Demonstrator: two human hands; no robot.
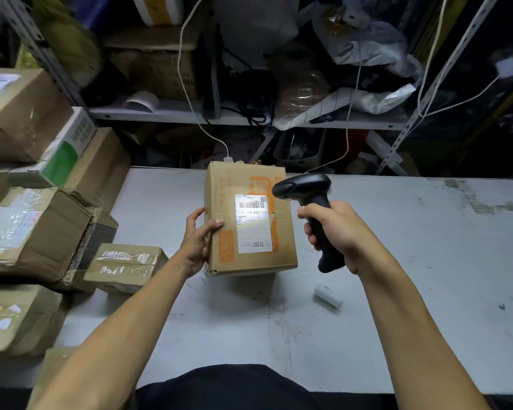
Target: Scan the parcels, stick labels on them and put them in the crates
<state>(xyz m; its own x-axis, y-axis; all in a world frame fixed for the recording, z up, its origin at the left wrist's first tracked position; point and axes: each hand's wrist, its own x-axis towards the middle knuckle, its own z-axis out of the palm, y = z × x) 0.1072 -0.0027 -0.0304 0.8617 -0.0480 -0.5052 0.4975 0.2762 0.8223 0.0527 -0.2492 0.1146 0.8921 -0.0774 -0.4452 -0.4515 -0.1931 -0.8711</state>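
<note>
- A scuffed pale grey counter (397,261) spans the foreground.
- Behind it, dim metal shelving (166,113) holds bags, cartons and trailing white cables (187,93).

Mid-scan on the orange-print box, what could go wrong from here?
1. The parcel is held by the left hand alone, at its left edge; it might tip or slip.
2. Glare on its label may spoil the read from the scanner in the right hand.
3. The small white roll lies loose on the table; an arm could knock it.
</note>
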